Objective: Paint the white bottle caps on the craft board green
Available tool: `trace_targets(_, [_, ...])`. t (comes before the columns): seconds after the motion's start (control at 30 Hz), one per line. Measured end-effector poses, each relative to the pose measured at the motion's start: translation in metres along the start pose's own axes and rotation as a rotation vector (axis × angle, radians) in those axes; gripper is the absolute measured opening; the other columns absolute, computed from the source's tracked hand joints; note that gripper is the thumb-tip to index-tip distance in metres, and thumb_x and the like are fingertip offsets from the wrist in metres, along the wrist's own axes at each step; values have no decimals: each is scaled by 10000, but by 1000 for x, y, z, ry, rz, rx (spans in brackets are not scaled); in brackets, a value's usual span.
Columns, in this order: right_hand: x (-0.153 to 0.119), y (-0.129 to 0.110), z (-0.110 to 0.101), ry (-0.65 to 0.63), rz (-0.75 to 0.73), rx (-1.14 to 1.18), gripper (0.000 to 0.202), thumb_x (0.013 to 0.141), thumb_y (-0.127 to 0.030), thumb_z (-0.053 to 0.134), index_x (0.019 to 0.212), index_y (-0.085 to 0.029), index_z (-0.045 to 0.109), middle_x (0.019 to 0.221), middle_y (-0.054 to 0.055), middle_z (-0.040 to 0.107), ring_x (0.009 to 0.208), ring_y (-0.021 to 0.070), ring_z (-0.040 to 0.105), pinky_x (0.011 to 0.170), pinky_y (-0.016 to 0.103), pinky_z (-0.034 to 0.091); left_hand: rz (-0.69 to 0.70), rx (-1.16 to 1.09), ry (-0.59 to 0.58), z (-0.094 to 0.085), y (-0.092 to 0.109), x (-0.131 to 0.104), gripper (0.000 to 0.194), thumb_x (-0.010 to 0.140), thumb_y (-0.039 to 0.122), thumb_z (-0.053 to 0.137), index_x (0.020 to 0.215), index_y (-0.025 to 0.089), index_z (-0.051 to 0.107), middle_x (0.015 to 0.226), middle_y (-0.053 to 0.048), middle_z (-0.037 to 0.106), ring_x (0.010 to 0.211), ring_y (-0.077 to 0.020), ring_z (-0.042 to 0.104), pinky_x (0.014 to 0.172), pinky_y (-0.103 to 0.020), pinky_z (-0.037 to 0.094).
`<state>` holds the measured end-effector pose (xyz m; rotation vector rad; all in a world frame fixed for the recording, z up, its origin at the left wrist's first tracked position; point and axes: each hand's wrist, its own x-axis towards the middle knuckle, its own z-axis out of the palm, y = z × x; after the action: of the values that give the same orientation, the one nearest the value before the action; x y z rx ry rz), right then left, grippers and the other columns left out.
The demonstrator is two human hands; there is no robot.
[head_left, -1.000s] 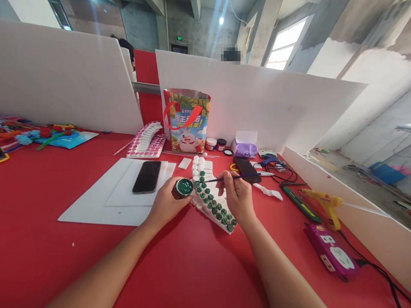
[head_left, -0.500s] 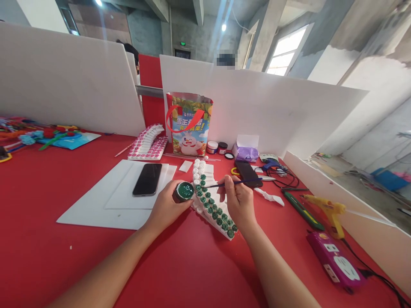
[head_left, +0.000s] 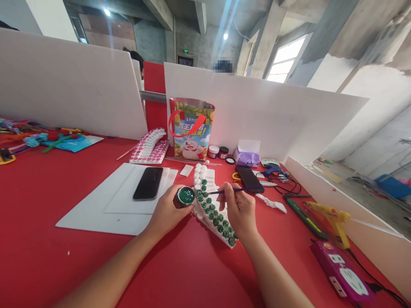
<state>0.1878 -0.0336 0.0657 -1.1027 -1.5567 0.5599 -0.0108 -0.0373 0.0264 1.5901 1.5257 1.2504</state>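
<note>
Bench (head_left: 180,269): red, smooth, carries everything below.

Bag (head_left: 192,143): bright printed carrier with red ribbon handles, upright at the rear; contents cannot be told.

Curved white piece set with small round caps (head_left: 210,175): lies on the bench between the hands. Caps at the near end and along the middle are green; those at the far end are white.

Left hand (head_left: 168,208): fingers curled part-open around the jar, beside the curved piece. Right hand (head_left: 241,210): fingertips closed in a pinch on the brush.

Purple soft packet with a raised white flap (head_left: 248,159): rear right of the bag; contents hidden.

Dark round jar of glossy green paint (head_left: 185,196): open, tilted toward the wearer, paint near the rim.

Small tubs, one white-topped (head_left: 213,151), one black-topped (head_left: 224,152): beside the bag; contents cannot be told. Black-rimmed disc with a white centre (head_left: 230,161), probably a lid, lies just in front.

Slim dark-blue paintbrush (head_left: 236,189): tip at the green caps. Change over the last second: tip shifts slightly nearer the wearer; no newly green cap can be made out, so coverage appears unchanged.
</note>
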Motion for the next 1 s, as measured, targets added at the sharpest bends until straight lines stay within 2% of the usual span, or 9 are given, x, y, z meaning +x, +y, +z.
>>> trace_targets(0.23, [1,-6,0,6,-3,55,508,1019,-601,491,766,-192,654,567,-4,646,432,111,597,485,228,473,-33,-27,-9,0,1,0,341,683,383,724,977,226,651,979,-27,725,900,-242,666,837,-362,534])
trace_targets(0.47, [1,-1,2,-23,-3,27,541,1008,-643,476,797,-192,687,568,12,672,480,136,635,531,241,516,-24,-45,-9,1,1,1,336,686,379,730,975,224,654,977,-28,729,900,-243,670,842,-370,537])
trace_targets(1.0, [1,-1,0,-34,21,8,555,1000,-658,476,797,-185,684,568,25,682,457,131,606,470,230,462,-3,-35,-11,0,2,1,285,698,338,714,956,232,656,943,-16,723,873,-231,664,808,-347,533])
